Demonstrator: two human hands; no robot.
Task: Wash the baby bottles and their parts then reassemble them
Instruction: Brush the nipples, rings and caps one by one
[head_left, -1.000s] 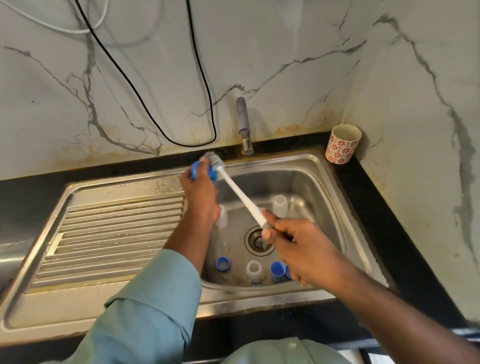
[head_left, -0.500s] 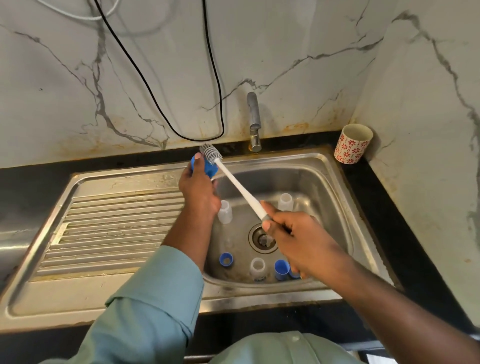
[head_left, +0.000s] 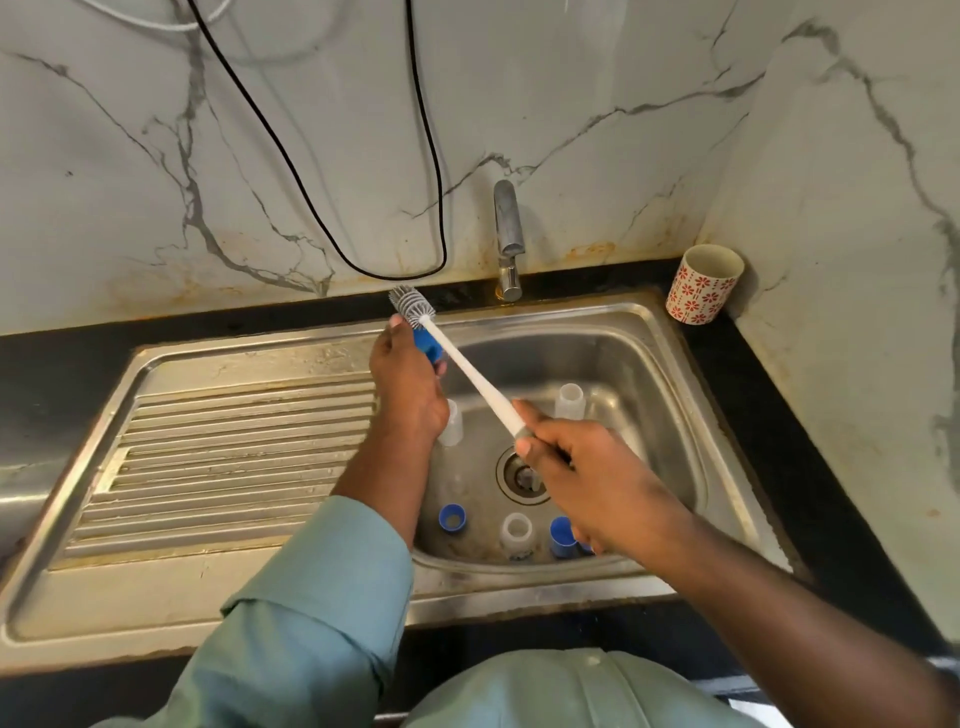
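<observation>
A black worktop carries a stainless steel sink with a ribbed draining board on its left and a basin on the right, below a marble-patterned wall and a steel tap. A black cable loops down the wall. In the far right corner stands a cream cup with red flowers.

The left hand, sleeve pale green, is raised over the basin's far left rim, its fingers wrapped round a blue bottle part, mostly hidden. The right hand grips the grey end of a bottle brush: white handle, grey bristle head at the blue part's far edge.

In the basin stand three clear bottles: one far right, one behind the left wrist, one near. A blue ring lies near left; a blue cap sits beside the right hand.
</observation>
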